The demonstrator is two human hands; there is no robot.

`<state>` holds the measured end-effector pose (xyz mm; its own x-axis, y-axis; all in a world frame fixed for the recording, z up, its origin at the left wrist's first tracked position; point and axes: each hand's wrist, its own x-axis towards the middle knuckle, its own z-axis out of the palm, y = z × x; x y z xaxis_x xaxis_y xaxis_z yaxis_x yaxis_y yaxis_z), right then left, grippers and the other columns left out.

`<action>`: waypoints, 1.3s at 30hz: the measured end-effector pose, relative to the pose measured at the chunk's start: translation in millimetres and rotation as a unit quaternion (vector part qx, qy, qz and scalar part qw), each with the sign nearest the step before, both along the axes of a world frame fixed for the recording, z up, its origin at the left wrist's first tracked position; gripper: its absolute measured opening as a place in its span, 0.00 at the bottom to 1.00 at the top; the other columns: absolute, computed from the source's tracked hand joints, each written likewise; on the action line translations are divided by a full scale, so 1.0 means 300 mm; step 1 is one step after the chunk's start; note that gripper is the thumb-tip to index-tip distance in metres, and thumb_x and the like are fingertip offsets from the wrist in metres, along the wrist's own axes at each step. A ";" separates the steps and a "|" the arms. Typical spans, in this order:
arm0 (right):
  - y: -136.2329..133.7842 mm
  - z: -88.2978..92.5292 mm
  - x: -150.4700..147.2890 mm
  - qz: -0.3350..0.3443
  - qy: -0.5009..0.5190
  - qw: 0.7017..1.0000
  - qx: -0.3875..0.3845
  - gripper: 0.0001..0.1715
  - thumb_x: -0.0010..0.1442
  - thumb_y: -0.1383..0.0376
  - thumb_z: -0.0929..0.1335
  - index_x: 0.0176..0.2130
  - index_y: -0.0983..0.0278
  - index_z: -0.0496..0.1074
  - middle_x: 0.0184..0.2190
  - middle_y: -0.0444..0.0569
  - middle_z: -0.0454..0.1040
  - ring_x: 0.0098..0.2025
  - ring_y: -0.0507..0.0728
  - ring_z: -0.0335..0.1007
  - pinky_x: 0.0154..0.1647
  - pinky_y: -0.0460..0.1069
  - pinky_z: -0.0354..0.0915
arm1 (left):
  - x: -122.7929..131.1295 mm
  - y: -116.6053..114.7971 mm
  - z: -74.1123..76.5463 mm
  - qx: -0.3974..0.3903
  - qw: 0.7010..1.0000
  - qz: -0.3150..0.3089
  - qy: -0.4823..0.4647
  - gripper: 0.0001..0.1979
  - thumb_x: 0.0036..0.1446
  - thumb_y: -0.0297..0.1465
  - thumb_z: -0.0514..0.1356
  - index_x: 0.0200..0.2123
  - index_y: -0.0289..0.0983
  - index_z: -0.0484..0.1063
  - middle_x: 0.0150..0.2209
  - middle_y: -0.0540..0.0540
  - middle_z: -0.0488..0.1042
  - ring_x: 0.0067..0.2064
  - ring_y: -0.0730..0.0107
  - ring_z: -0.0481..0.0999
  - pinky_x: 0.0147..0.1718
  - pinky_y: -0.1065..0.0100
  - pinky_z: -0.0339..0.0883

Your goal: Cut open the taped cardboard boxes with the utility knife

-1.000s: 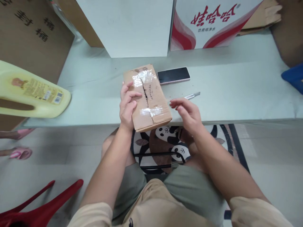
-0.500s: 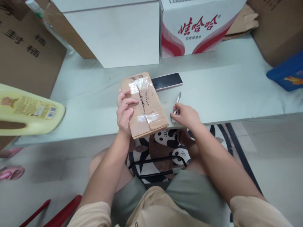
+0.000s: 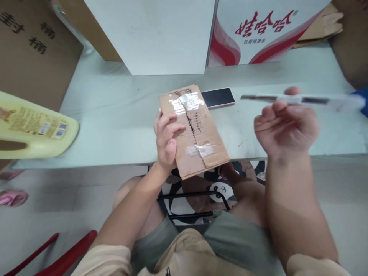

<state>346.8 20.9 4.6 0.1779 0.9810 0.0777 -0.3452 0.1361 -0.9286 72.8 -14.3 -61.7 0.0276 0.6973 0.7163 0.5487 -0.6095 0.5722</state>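
Observation:
A small brown cardboard box (image 3: 198,134), taped along its top seam with clear tape, lies on the pale green table (image 3: 115,119) and sticks out over the front edge. My left hand (image 3: 166,140) grips the box's left side, fingers curled over the top. My right hand (image 3: 286,128) is raised above the table to the right of the box, closed on a long thin pen-like tool (image 3: 299,100) held level. That hand and the tool are smeared by motion.
A dark phone (image 3: 217,97) lies just behind the box. A plain white carton (image 3: 155,34) and a red-and-white printed carton (image 3: 258,30) stand at the back. A yellow jug (image 3: 34,128) lies at the left, brown cartons behind it. A red chair (image 3: 66,257) is low left.
My right hand reached to the thin tool on the table, closed on it and lifted it up to the right. The left hand stayed on the box, which turned slightly.

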 end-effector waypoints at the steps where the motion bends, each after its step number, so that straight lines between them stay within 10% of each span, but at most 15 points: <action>1: -0.016 0.033 -0.009 -0.011 0.009 1.000 0.019 0.09 0.50 0.60 0.72 0.33 0.52 0.70 0.22 0.37 0.75 0.24 0.54 0.73 0.21 0.48 0.66 | 0.013 -0.005 -0.001 0.007 1.000 0.002 -0.001 0.22 0.72 0.44 0.41 0.47 0.45 0.73 0.54 0.46 0.73 0.64 0.56 0.71 0.75 0.43 0.51; 6: -0.150 0.167 -0.084 0.041 -0.066 0.994 0.073 0.18 0.58 0.45 0.74 0.39 0.54 0.80 0.16 0.40 0.71 0.15 0.55 0.64 0.11 0.50 0.50 | 0.047 -0.017 -0.005 0.042 0.999 0.003 -0.008 0.20 0.72 0.40 0.42 0.48 0.45 0.73 0.53 0.47 0.74 0.62 0.58 0.73 0.75 0.44 0.52; 13: -0.274 0.183 -0.123 0.039 -0.360 0.926 0.105 0.09 0.62 0.57 0.73 0.31 0.57 0.80 0.20 0.42 0.72 0.18 0.51 0.62 0.16 0.49 0.52 | 0.035 -0.009 -0.014 0.058 0.998 0.001 0.002 0.20 0.72 0.41 0.42 0.49 0.47 0.72 0.54 0.47 0.75 0.61 0.57 0.74 0.74 0.43 0.55; 25: -0.270 0.172 -0.161 0.043 -0.451 0.885 0.112 0.09 0.62 0.65 0.69 0.29 0.57 0.76 0.18 0.40 0.69 0.18 0.50 0.58 0.19 0.49 0.53 | 0.039 -0.006 -0.032 0.013 0.999 0.044 0.000 0.30 0.69 0.56 0.38 0.42 0.46 0.72 0.50 0.47 0.77 0.58 0.53 0.76 0.74 0.39 0.52; 39: -0.259 0.159 -0.161 0.055 -0.439 0.890 0.111 0.10 0.61 0.66 0.69 0.27 0.59 0.75 0.16 0.39 0.68 0.16 0.48 0.56 0.17 0.47 0.52 | 0.047 -0.001 -0.027 0.049 0.998 0.028 -0.004 0.23 0.71 0.49 0.40 0.47 0.49 0.72 0.54 0.50 0.76 0.60 0.58 0.75 0.75 0.45 0.52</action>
<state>298.4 -56.9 52.3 -0.1436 0.9316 0.3338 0.4784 0.3606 -0.8007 87.0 -14.6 -69.7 -0.0163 0.6243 0.7810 0.5795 -0.6306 0.5162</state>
